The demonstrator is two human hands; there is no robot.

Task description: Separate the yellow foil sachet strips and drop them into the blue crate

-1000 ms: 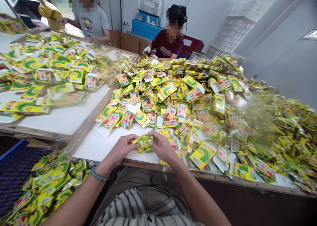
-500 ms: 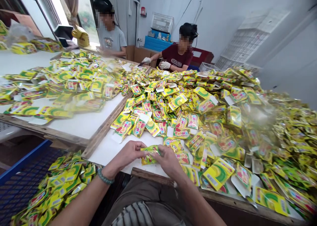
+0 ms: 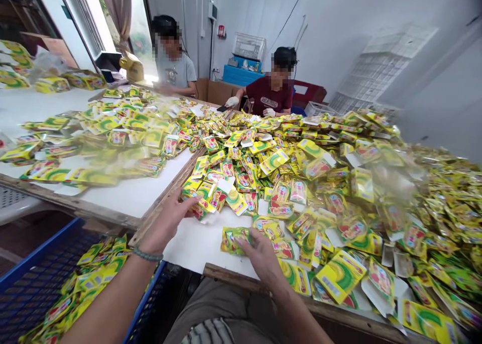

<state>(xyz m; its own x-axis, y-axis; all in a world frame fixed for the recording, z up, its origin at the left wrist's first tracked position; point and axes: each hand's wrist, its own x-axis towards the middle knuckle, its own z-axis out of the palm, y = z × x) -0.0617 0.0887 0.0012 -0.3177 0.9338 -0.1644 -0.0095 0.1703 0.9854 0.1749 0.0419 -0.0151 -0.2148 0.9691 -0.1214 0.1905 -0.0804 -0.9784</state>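
Observation:
My left hand reaches to the near left edge of the pile, its thumb and fingers around a small yellow-and-green carton; part of that carton is hidden by the fingers. My right hand grips the right end of a shiny yellow-green packet between thumb and fingers, just above the white tabletop. Around both hands lie many similar cartons with pink-red lettering, some with white flaps sticking out, such as the open carton beyond my right hand.
A blue crate with packets stands below the table at left. A wooden strip divides the tabletop, and a wooden edge runs in front of me. Packets heap high at right. Two people sit across the table.
My left hand has let go of the packet and moved left and away from me to a carton in the pile. My right hand keeps the packet. The view has shifted slightly.

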